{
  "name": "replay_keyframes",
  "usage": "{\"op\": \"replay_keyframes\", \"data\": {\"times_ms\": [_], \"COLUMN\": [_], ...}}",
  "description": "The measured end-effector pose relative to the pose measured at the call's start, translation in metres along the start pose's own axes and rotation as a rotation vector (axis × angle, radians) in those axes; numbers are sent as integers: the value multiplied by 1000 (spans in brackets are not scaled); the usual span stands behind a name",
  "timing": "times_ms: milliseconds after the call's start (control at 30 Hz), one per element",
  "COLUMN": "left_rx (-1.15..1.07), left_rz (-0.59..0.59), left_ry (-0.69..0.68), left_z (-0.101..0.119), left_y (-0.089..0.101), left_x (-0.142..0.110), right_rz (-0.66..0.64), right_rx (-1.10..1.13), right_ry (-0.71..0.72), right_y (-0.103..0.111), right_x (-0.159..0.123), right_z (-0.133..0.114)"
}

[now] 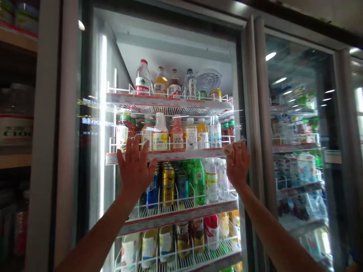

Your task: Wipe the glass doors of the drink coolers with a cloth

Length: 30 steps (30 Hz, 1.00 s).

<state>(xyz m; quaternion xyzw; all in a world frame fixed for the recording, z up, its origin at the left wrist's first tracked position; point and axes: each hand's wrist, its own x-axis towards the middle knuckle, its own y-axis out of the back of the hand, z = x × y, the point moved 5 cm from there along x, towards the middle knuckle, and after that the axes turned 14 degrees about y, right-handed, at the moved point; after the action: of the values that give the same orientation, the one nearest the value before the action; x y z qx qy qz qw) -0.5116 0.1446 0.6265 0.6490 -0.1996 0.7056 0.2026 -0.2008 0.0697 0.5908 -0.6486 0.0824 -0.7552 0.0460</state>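
Observation:
A glass door (pixel 181 49) of a lit drinks fridge stands in front of me, closed as far as I can see. My left hand (pixel 135 168) is raised with its fingers spread flat at the glass, on the left side of the pane. Nothing is in it. On the right side, close to the door frame, my right hand (pixel 238 164) presses a pale, crumpled cloth (pixel 229 150) to the glass. Behind the pane, bottles such as a white-capped one (pixel 160 132) and a gold can (pixel 168 185) line the wire shelves.
A vertical door handle (pixel 256 113) runs along the right of this pane. Further right is another glass fridge door (pixel 300 94) with drinks behind it. At the left edge, a shelf (pixel 15 158) holds more bottles.

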Motion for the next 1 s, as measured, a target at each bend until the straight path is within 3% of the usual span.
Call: {"op": "replay_keyframes", "data": {"times_ms": [33,100,167,233,300,367,433,500,567,633,700,767,833,900,967,1000], "left_rx": [2,-2,-14,-23,-24,-18,-13,-8,-10,-15,-16,-8,4,13,22,26], "left_rz": [-7,-6,1,9,17,21,24,23,22,18,17,18,17,9,-1,-3], "left_ry": [4,10,12,10,2,-6,-13,-16,-16,-14,-11,-16,-22,-25,-20,-19], "left_z": [0,-1,-2,-3,-4,-4,-4,-4,-4,-4,-4,-3,-3,-2,-3,-3], "left_y": [-3,-6,-8,-8,-7,-6,-6,-7,-7,-7,-7,-7,-6,-6,-6,-6], "left_x": [2,3,1,0,0,0,0,0,0,0,0,-1,-1,-1,-2,-2], "right_rz": [53,69,-35,-215,-311,-215,-23,87,68,-45,-127,-95,13,87,81,38], "right_rx": [-31,-44,17,132,195,148,46,-16,-9,49,92,72,14,-15,9,41], "right_ry": [-75,-77,102,371,517,391,88,-113,-68,154,311,251,38,-99,-35,78], "right_y": [-1,-5,-8,-11,-11,-9,-9,-14,-21,-26,-26,-24,-23,-27,-31,-32], "right_x": [5,15,18,14,12,23,39,48,52,51,49,56,68,77,80,79], "right_z": [8,-1,-36,-74,-83,-56,-16,3,-12,-42,-57,-39,-6,8,-11,-30]}}
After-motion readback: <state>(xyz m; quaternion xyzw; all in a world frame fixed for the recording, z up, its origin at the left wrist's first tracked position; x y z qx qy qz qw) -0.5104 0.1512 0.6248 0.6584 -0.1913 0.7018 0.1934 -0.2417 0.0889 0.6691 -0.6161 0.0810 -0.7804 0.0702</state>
